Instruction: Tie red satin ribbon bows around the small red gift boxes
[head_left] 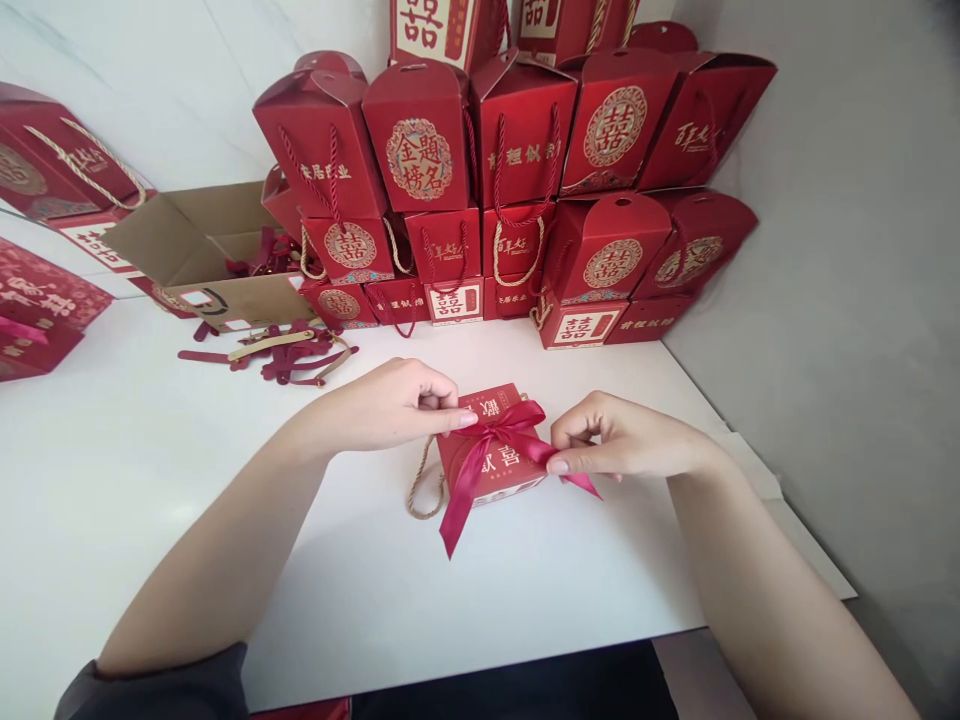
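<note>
White tabletop (360, 610) is spreading before stacked red gift boxes (517, 150). Nearer you, one gift box (499, 472) is lying under a ribbon bow (504, 431). Your left hand (405, 405) is pinching its left loop (472, 430), your right hand (622, 437) a tail (586, 485); pulling evenly should be keeping the knot (491, 434) centred.

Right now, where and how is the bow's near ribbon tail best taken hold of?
I'd probably pinch the near ribbon tail flat between thumb and finger at its free end, coming from the near side. It is a thin strip reaching past the near edge of the red gift box, so that end sits clear of the left hand and right hand, both at the bow.
</note>
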